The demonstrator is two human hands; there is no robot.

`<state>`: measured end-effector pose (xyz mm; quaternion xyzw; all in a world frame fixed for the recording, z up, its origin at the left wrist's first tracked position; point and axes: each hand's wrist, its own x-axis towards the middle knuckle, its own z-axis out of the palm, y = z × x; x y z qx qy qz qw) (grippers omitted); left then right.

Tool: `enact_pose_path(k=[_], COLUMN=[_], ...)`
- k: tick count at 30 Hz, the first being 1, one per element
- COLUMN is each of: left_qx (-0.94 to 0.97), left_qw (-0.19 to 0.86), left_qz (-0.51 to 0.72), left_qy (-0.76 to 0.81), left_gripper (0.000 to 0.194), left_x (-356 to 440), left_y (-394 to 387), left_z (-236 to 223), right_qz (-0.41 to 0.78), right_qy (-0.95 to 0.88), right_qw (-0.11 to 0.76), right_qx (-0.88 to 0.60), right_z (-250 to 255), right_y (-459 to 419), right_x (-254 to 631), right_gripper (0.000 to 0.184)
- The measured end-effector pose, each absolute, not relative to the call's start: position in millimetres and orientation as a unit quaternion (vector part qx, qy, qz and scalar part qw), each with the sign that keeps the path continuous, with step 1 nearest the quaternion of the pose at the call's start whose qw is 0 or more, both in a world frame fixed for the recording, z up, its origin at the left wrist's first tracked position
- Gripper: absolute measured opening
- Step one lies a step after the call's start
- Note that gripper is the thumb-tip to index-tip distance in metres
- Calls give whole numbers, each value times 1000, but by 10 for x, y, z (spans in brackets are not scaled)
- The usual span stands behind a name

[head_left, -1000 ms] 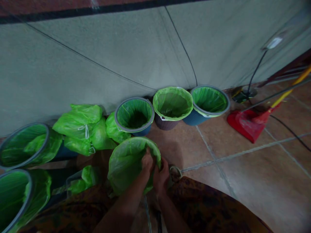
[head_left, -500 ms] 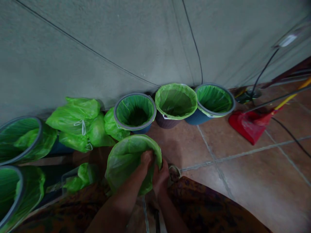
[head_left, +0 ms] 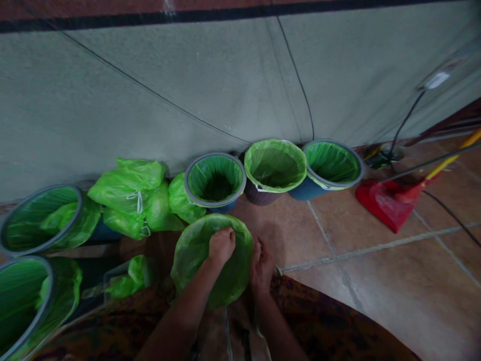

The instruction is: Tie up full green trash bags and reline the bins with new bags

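Head view: the left forearm rises from the bottom of the picture, leaning right, and the left hand (head_left: 222, 245) is over the mouth of a green-lined bin (head_left: 188, 245), its fingers curled together in a fist; whether they pinch any liner cannot be told. The right forearm leans left, bringing the right hand (head_left: 262, 265) to the bin's right outer side, fingers loosely bent; whether they grip the rim cannot be told. The bin is low and near the centre, in front of the person, between two stretches of patterned cloth. Counting from left to right, there are two grey-rimmed bins (head_left: 79, 210) at the far left, a heap of green bags (head_left: 126, 185) with two white ties showing, one clear container (head_left: 112, 283) holding green plastic, then three upright lined bins (head_left: 275, 188) in a row by the grey wall (head_left: 210, 65), and one red dustpan (head_left: 387, 203) beside a yellow handle (head_left: 451, 155). The exact number of bags is unclear. On the left, the bags and container crowd close to the central bin. Above it, the row's leftmost bin is very near its rim. To the right of the right hand, tiled floor (head_left: 376, 265) lies open as far as the dustpan and the dark cable (head_left: 453, 215).
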<state>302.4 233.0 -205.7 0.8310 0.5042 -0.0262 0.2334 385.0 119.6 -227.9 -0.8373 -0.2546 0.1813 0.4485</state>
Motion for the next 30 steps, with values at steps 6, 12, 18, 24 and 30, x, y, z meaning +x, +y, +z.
enact_pose_path(k=[6,12,18,24,30], left_qx=[915,935,925,912,901], left_qw=[214,257,246,188,151], left_qz=[62,-42,-130,-168,-123], left_qy=[335,240,259,323,388], left_gripper=[29,27,26,30,71], left_x=[3180,3078,2973,2933,2639], left_y=[2755,2977,3153,3174,3127], left_z=[-1793,-1939,-1916,-1879,-1621], right_qz=[212,254,287,298,294], right_qy=[-366,-399,-415,-394,-317], right_qw=[398,275,231,283,310], right_qx=[-814,-837,-832,-823,-846], right_z=[-2186,-2342,-2448,-2537,-2635], right_y=[1560,1529,1478,1519,1279], right_x=[4060,3972,3988,4010,3905], right_gripper=[43,45,43,39,42])
